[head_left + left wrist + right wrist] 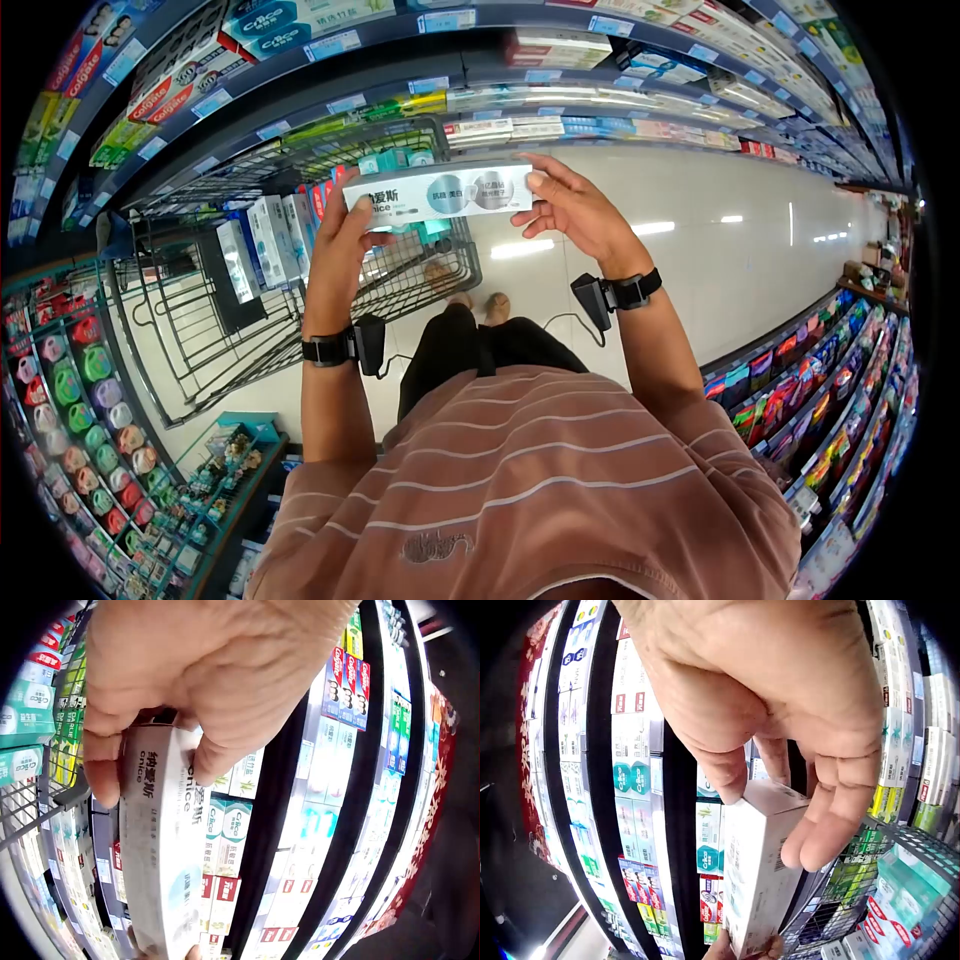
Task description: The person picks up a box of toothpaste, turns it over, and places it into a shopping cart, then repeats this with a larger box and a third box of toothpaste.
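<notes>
1. Many shelves (390, 33) arc across 12 o'clock in my head view, their cartons packed in rows, probably so the fronts can be read from the aisle.
2. A wire shopping cart (73, 794) fills the span from 9 to 11 o'clock, close beneath those shelves. I judge it is parked there to keep its basket within reach.
3. Inside the cart I see teal boxes (906, 889) at 11 o'clock and tall white boxes (272, 238) between 9 and 10, standing side by side, which likely saves room.
4. One long white carton (440, 192) is up in the air, just short of 12 o'clock, over the cart's near end. It lies roughly level with its printed face towards my head camera, a pose that suits reading.
5. At 10 o'clock the left hand (340, 235) pinches one end, thumb on one face and fingers opposite.
6. Near 2 o'clock the right hand (585, 215) pinches the other end between thumb and fingers; holding both ends presumably steadies it and leaves the middle uncovered.
</notes>
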Available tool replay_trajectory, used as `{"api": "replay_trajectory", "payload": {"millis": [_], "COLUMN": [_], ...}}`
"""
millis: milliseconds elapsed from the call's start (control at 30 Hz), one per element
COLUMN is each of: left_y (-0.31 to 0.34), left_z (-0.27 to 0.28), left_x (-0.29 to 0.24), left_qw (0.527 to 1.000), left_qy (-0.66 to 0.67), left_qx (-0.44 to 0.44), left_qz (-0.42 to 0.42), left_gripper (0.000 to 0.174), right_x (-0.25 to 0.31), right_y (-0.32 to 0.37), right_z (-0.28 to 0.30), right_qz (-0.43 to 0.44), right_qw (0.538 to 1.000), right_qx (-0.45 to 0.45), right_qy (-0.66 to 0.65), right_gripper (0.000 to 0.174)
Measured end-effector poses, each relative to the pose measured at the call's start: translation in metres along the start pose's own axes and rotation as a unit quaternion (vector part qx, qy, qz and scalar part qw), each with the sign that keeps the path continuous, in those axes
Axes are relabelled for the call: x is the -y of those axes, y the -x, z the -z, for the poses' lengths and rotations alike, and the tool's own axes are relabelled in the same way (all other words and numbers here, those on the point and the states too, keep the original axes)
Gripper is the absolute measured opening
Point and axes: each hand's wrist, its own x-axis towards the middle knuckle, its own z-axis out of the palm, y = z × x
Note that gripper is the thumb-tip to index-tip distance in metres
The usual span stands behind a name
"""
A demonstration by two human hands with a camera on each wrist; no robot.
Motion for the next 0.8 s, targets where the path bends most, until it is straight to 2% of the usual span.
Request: {"api": "replay_trajectory", "payload": {"millis": [67, 200, 333, 467, 567, 800], "left_y": [-0.002, -0.005, -0.015, -0.017, -0.028, -0.051], "left_z": [0.004, 0.005, 0.013, 0.020, 0.027, 0.031], "left_x": [-0.008, -0.018, -0.015, -0.022, -0.014, -0.001], "left_qw": [1.000, 0.992, 0.992, 0.992, 0.988, 0.975], "left_qy": [0.000, 0.116, 0.117, 0.113, 0.147, 0.214], "left_qx": [0.021, 0.040, 0.042, 0.020, 0.029, -0.010], "left_qz": [-0.018, -0.018, -0.033, -0.043, -0.041, -0.059], "left_gripper": [0.051, 0.052, 0.051, 0.048, 0.042, 0.039], "right_x": [0.002, 0.003, -0.004, -0.004, -0.003, -0.009], "right_y": [0.002, -0.001, -0.013, -0.022, -0.028, -0.050], "right_z": [-0.007, -0.025, -0.031, -0.041, -0.043, -0.032], "right_qz": [0.014, 0.077, 0.112, 0.112, 0.120, 0.127], "right_qw": [1.000, 0.994, 0.990, 0.990, 0.987, 0.986], "right_qx": [0.006, -0.004, -0.020, -0.003, 0.010, 0.026], "right_qy": [-0.013, -0.080, -0.085, -0.086, -0.104, -0.104], "right_gripper": [0.058, 0.049, 0.043, 0.041, 0.041, 0.042]}}
